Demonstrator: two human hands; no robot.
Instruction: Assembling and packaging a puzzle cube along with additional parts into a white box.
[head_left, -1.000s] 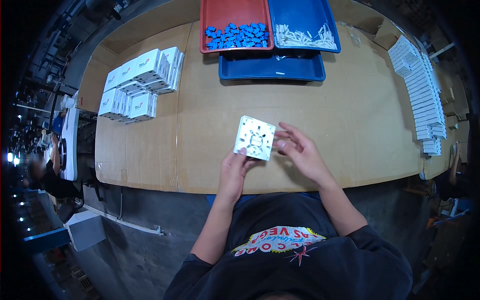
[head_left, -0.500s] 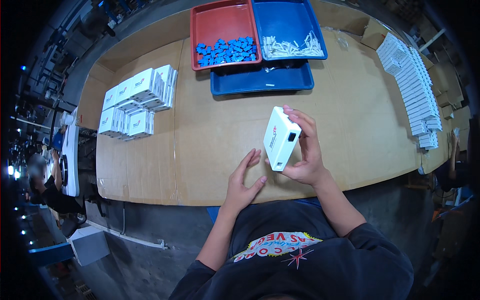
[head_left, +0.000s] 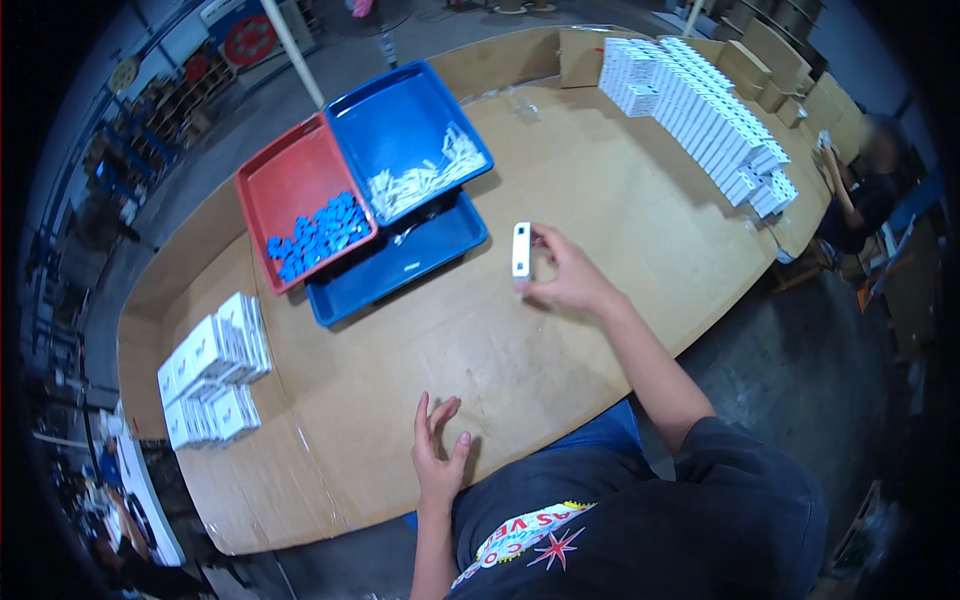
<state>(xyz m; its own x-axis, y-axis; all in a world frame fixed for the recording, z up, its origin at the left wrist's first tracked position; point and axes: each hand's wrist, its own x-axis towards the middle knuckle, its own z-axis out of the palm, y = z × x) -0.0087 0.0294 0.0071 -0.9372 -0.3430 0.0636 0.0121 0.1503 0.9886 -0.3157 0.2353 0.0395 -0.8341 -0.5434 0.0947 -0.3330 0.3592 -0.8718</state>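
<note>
My right hand (head_left: 566, 270) grips a flat white plastic box (head_left: 521, 252) between thumb and fingers, over the middle of the table. The box is turned edge-on, and two dark square openings show on its narrow side. Near the front edge of the table, my left hand (head_left: 438, 452) holds nothing, its fingers curved and apart from the thumb. Stacks of similar white boxes stand at the left (head_left: 212, 372) and at the far right (head_left: 695, 115).
A red tray (head_left: 283, 165) with small blue parts and a blue tray (head_left: 375, 103) with white sticks rest over another blue tray (head_left: 385, 275). Cardboard walls (head_left: 510, 68) edge the table (head_left: 560, 400). Other people sit at the right (head_left: 868, 200) and lower left (head_left: 140, 560).
My view has swung to the right. My right hand has moved the white box away from my left hand and turned it edge-on. The left hand stays empty near the table's front edge.
</note>
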